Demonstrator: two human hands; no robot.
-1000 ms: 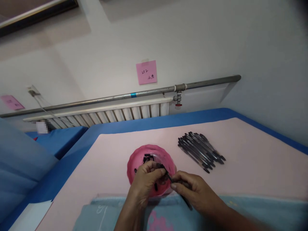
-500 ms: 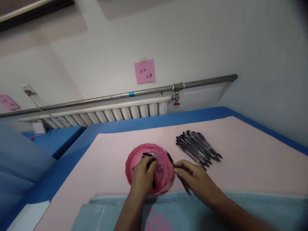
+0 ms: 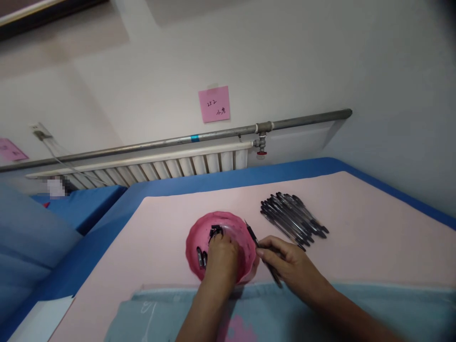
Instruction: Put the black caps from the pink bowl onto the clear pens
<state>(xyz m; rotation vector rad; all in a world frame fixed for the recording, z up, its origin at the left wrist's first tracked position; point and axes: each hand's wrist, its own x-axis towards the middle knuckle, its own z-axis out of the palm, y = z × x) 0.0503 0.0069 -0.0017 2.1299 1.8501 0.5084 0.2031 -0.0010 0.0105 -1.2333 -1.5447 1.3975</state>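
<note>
A teal cloth (image 3: 178, 308) with a pink patch lies nearest, under both forearms. The right hand (image 3: 287, 259) pinches an uncapped ballpoint pen (image 3: 251, 233) between thumb and fingers, its bare tip pointing away, just beside the rim of a pink scalloped bowl (image 3: 194, 235). The pen looks light, stiff and smooth, so it may roll in a loose pinch; the barrel behind the tip seems the surest hold, as the fine point could mark or be damaged.

The left hand (image 3: 223, 249) reaches down into the bowl. Its fingertips are hidden behind its own back, so whether it grips anything cannot be told. Just beyond its fingers sit small black pen caps (image 3: 215, 231), probably hard and easily scattered, best picked up by their sides; a couple more lie to its left, partly covered by the hand. They overlap too much to count.

Beyond the right hand, black-capped pens (image 3: 288, 218) lie in a slanting row on a pink sheet (image 3: 160, 228). Farthest from the hands, a white radiator (image 3: 171, 166) runs below a metal pipe (image 3: 149, 144), with a pink note (image 3: 214, 104) above.
</note>
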